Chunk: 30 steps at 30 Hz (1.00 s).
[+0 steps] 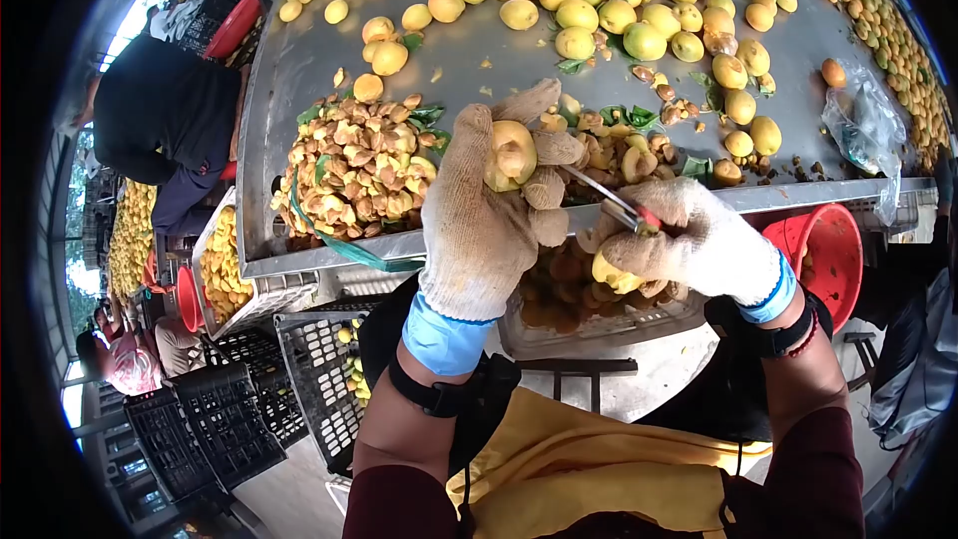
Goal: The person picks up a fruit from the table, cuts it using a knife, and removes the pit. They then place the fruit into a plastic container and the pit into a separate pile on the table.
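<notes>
My left hand [476,210], in a soiled knit glove, wraps its fingers round a persimmon [511,154] with its calyx end facing up. In my gloved right hand [704,240] is a thin metal tool with a reddish handle [603,191]; its tip reaches toward the left fingers, beside the fruit. A yellow piece of fruit or peel [617,273] shows beneath the right fingers. Under both hands sits a plastic crate [599,341] of brownish-orange fruit. Near the left hand, a heap of calyx trimmings [354,175] lies on the metal table [469,60].
Many persimmons [579,15] cover the table's far side. A clear plastic bag [866,130] hangs over its right edge, near a red tub [830,260]. Black crates [319,379] stand at lower left. One person [165,110] bends at the left; another [130,354] sits farther back.
</notes>
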### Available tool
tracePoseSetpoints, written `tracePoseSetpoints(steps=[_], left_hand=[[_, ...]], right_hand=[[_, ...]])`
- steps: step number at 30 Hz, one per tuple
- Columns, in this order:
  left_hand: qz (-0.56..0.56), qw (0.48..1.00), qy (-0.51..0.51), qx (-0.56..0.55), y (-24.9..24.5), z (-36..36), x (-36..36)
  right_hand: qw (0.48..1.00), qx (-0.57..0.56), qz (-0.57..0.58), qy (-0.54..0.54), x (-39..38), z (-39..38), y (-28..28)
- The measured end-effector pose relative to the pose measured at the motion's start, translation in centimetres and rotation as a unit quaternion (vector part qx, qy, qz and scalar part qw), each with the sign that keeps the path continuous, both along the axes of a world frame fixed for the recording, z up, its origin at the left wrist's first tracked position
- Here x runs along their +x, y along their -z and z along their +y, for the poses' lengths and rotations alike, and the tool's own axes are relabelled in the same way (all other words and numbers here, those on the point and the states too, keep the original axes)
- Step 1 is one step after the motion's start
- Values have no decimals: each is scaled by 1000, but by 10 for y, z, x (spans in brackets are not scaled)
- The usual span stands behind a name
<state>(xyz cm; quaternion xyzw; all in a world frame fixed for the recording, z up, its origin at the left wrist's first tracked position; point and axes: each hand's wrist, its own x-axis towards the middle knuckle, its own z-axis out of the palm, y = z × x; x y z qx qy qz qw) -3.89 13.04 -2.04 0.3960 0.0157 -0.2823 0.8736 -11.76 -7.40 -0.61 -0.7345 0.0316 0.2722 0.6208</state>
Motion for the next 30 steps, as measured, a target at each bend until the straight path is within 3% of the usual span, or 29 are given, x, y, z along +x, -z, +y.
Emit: tracePoseSetpoints(steps=[1, 3, 5, 6, 7, 8, 9, 10, 11, 13, 15, 17, 19, 20, 21, 23, 24, 26, 30], left_hand=[[-1, 1000, -2, -1, 1, -1, -1], [-11, 999, -9, 37, 2, -2, 0], [21, 1000, 4, -1, -4, -1, -5], [-7, 999, 21, 34, -4, -2, -7], [-35, 996, 38, 69, -4, -4, -10], [-80, 987, 14, 142, -7, -11, -15], [-80, 987, 20, 139, -9, -17, -18], [-54, 991, 31, 121, -10, -24, -21], [-27, 993, 43, 104, -10, -31, -24], [-29, 991, 52, 117, -7, -45, -30], [59, 995, 13, 75, 4, -57, -35], [23, 991, 18, 127, 7, -64, -40], [131, 989, -62, 2, 17, -69, -44], [-55, 993, 9, 107, 15, -62, -42], [-54, 993, 8, 106, 13, -66, -42], [124, 986, -110, 27, 10, -79, -43], [125, 986, -111, 27, 13, -73, -40], [12, 994, 94, -59, 25, -55, -31], [70, 979, 152, -116, 36, -43, -25]], right_hand=[[999, 50, -4, -13, -3, 0, -1], [976, -60, -191, -87, 1, 0, 6], [998, -28, -20, 61, -6, -5, -23], [986, 18, -65, 153, -8, -9, -16], [976, 48, -132, 166, -2, -17, -15], [941, 116, -203, 245, 5, -11, -13], [889, 180, -271, 321, 13, -2, -12], [864, 288, -251, 328, 16, -4, -16], [827, 392, -228, 331, 19, -6, -21], [794, 467, -222, 320, 27, -2, -31], [761, 545, -243, 252, 32, -5, -30], [707, 643, -280, 97, 53, -2, -26], [729, 614, -288, 96, 53, -1, -26], [750, 586, -294, 92, 53, 0, -26], [770, 558, -298, 86, 52, 0, -27], [807, 500, -307, 72, 51, 2, -29], [823, 471, -311, 65, 51, 2, -30], [853, 410, -318, 53, 50, 3, -32], [902, 284, -324, 29, 47, 4, -36]])
